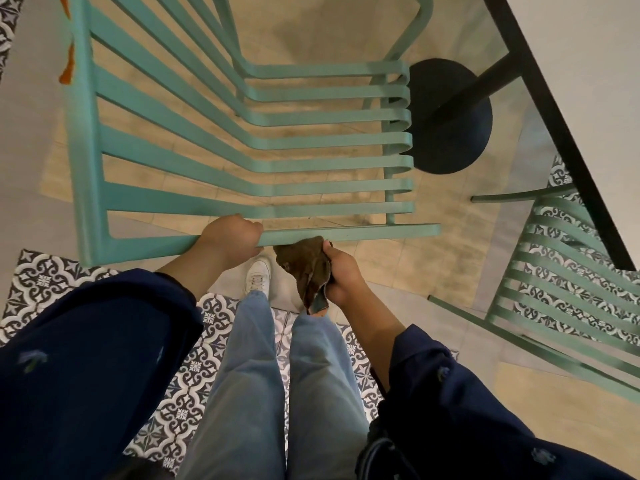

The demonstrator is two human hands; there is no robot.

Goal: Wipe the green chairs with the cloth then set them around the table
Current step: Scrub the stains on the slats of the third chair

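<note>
A green slatted chair (263, 140) fills the upper middle of the head view, seen from above. My left hand (232, 239) is shut around its nearest frame bar. My right hand (341, 277) grips a bunched brown cloth (306, 268), whose top corner touches the underside of that same bar just right of my left hand. A second green chair (568, 282) stands at the right, partly under the glass table (554, 95) with a black edge and a round black base (450, 116).
Beige floor tiles lie under the chair, and patterned blue-and-white tiles under my feet. My jeans and a white shoe (258, 271) show below the bar. An orange shape (67, 64) shows at the upper left behind the chair frame.
</note>
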